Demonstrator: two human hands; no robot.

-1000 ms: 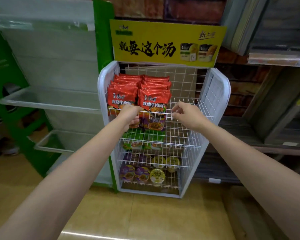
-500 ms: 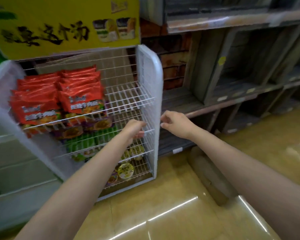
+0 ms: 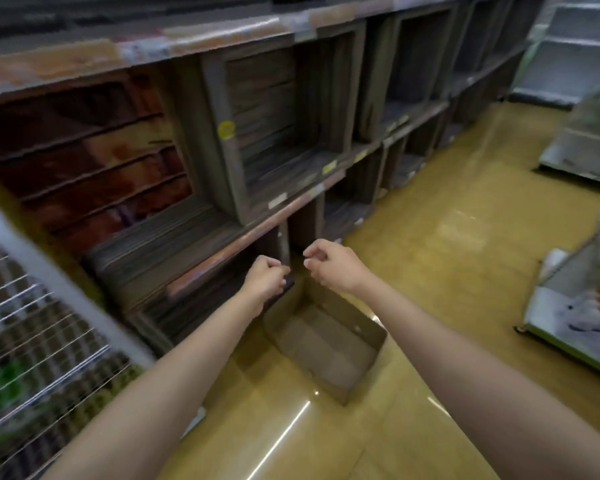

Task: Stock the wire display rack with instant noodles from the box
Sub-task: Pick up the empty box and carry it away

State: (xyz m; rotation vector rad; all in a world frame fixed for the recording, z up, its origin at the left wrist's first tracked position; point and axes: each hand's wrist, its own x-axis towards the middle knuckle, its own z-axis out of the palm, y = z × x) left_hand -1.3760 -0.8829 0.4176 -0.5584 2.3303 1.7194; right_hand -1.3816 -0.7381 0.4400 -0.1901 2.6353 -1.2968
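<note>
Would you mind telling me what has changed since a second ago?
The view swung right, off the white wire rack toward the open brown cardboard box on the floor. Both hands left the rack's top shelf; the left hand and right hand now hover above the box. Both remain loosely curled, holding nothing.

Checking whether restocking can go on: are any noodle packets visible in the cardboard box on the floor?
No, the open cardboard box shows only its bare brown inside, and both hands hover above it holding nothing.
</note>
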